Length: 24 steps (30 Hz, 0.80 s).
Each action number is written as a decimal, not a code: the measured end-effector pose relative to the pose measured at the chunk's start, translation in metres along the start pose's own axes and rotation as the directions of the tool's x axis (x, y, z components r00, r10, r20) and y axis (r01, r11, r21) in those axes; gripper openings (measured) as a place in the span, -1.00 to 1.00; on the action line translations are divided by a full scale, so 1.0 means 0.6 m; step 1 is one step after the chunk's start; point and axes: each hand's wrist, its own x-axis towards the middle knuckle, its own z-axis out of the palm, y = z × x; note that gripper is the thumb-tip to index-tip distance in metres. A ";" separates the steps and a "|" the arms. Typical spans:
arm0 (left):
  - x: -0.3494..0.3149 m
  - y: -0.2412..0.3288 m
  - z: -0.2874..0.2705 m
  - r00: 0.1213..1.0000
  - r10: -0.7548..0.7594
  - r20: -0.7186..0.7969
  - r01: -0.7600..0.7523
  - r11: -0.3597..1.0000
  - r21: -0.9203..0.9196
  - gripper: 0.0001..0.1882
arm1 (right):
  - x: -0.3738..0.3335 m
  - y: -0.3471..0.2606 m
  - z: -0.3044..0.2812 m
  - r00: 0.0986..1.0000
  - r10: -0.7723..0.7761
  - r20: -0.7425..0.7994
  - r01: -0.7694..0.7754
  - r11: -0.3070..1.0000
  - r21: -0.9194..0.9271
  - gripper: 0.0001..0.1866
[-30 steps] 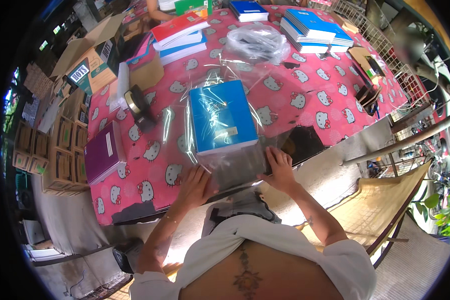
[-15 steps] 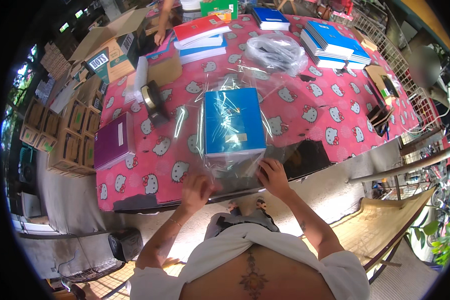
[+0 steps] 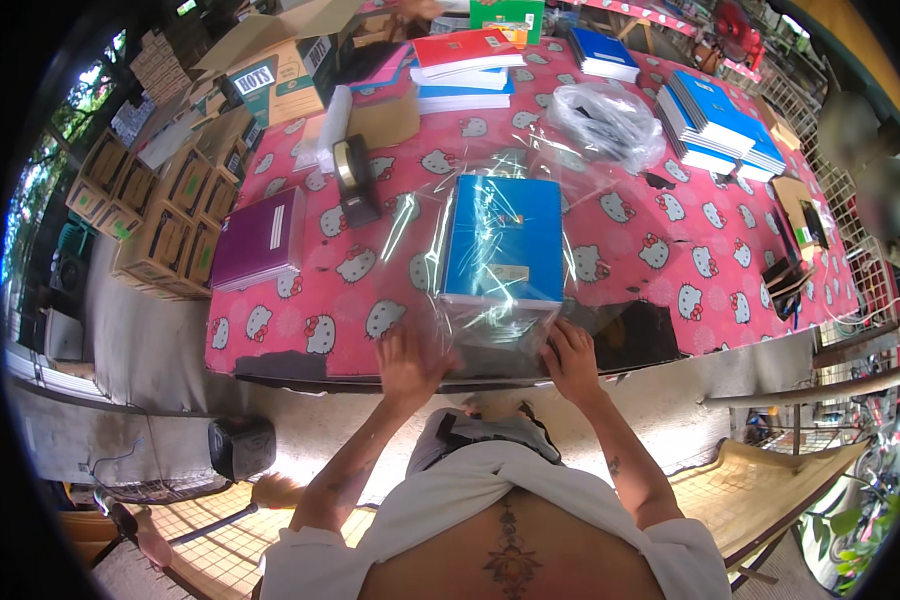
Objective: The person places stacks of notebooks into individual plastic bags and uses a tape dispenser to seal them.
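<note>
A stack of blue notebooks [image 3: 503, 235] lies near the front edge of the table, with clear plastic film [image 3: 402, 222] over and around it. The film is creased, glares in the light and spreads past the stack's left and far sides. At the stack's near left, my left hand [image 3: 408, 368] holds the loose film by the table edge, its thumb side slightly blurred. My right hand [image 3: 573, 362] grips the film at the near right corner, fingers bent. What lies under the fingertips is partly hidden by glare.
A tape dispenser [image 3: 355, 180] and purple notebooks [image 3: 260, 238] are on the left. Farther back lie red-topped notebooks [image 3: 468, 50], bundled plastic [image 3: 607, 125] and blue notebook stacks [image 3: 715, 120]. An open carton [image 3: 280, 80] stands far left. A blurred hand [image 3: 420, 10] shows at the far edge.
The view has shifted left, so the tabletop things sit farther right. My left hand's fingers have straightened forward over the film. Both hands remain at the stack's near side.
</note>
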 end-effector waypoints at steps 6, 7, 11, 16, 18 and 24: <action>-0.023 -0.014 0.041 0.993 0.104 0.064 -0.112 0.982 0.153 -0.41 | 0.023 -0.005 0.019 0.999 -0.032 0.022 0.032 0.999 0.008 -0.58; -0.031 -0.007 0.031 0.986 0.158 0.056 -0.167 0.953 0.254 -0.38 | 0.026 -0.007 0.019 0.999 -0.030 0.021 0.030 1.000 0.009 -0.58; -0.016 0.012 -0.013 0.997 0.074 -0.014 -0.072 0.988 0.140 -0.37 | 0.033 -0.006 0.031 0.999 -0.021 -0.026 0.020 0.999 -0.031 -0.58; 0.048 -0.005 -0.008 0.895 0.417 0.156 -0.408 0.909 -0.085 -0.18 | 0.045 -0.021 0.048 1.000 -0.020 -0.001 0.020 0.999 -0.028 -0.57; 0.067 -0.005 -0.009 0.872 0.464 0.154 -0.455 0.886 -0.096 -0.19 | 0.049 -0.023 0.048 0.999 -0.035 -0.005 0.035 0.998 -0.054 -0.53; 0.081 -0.031 -0.009 0.789 0.575 0.219 -0.527 0.815 -0.240 -0.22 | 0.053 -0.051 0.049 0.998 0.051 0.024 -0.048 0.991 -0.124 -0.40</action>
